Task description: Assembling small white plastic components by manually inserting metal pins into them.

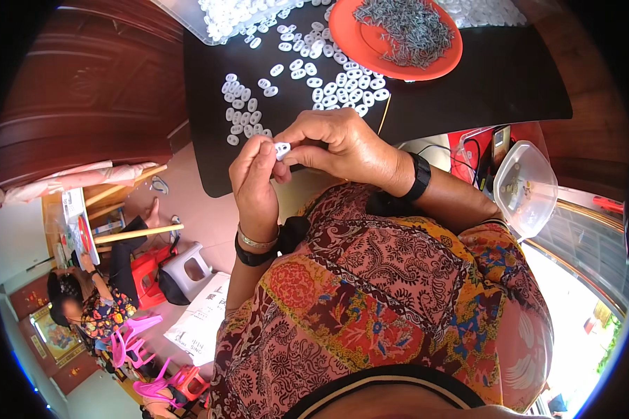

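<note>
Between my two hands, just off the near edge of the dark table (468, 98), is a small white oval plastic piece with two holes (282, 149). My left hand (255, 178) pinches it between thumb and fingers. The fingers of my right hand (342, 148) close on the piece from the other side; whether they also hold something small is hidden. Many similar white pieces (353, 87) lie loose on the table beyond my hands, with a smaller group (241, 112) to the left. A red-orange plate (353, 31) carries a heap of thin grey metal pins or nails (412, 31).
At the far edge, a clear container (189, 17) and a bag (482, 10) hold more white pieces. A translucent plastic tub (528, 188) stands at right below table level. To the left, another person (105, 300) sits near red and grey stools (186, 269); a white box (199, 321) stands closer.
</note>
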